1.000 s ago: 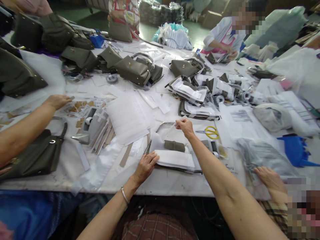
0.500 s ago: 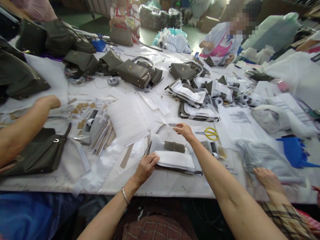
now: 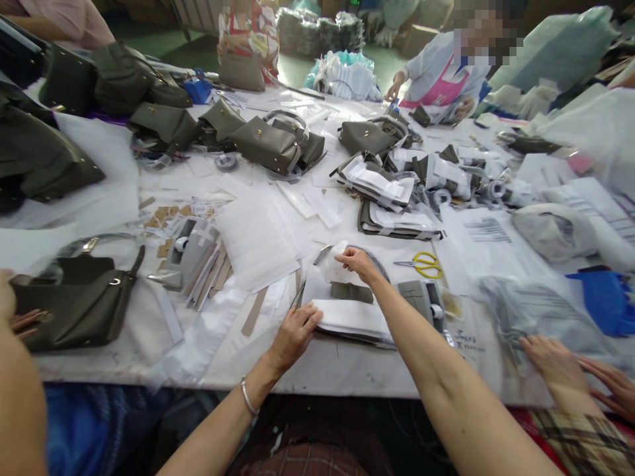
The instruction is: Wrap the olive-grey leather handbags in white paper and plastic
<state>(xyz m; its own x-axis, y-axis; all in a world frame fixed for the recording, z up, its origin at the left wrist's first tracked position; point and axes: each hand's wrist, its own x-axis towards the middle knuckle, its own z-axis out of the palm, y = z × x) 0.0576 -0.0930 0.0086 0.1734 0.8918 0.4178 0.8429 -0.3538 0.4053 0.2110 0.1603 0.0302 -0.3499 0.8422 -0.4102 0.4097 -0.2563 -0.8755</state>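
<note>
In front of me lies a dark olive handbag partly covered with white packing sheets (image 3: 353,317); its wrapped handle (image 3: 380,263) arches behind. My left hand (image 3: 296,330) rests at the near left corner, fingers stretched over the white sheet, thumb mostly hidden. Above the bag's far side, my right hand (image 3: 358,262) is closed in a pinch on a thin translucent white sheet (image 3: 338,271). An olive flap (image 3: 352,292) shows between the sheets. To the right of the bag sits a grey tape dispenser (image 3: 421,301), with yellow-handled scissors (image 3: 419,264) behind it.
Several olive handbags (image 3: 268,142) and wrapped bags (image 3: 397,218) lie across the table. Left are white foam sheets (image 3: 258,235), another dispenser (image 3: 191,248) and cardboard strips (image 3: 213,277). A co-worker's hand (image 3: 550,367) touches a plastic-bagged item (image 3: 536,317) at right. Other people work around the table.
My right hand has shifted slightly left and now pinches a raised translucent sheet, baring the handle behind. My left hand stays at the bag's corner. A co-worker's arm at left has drawn back.
</note>
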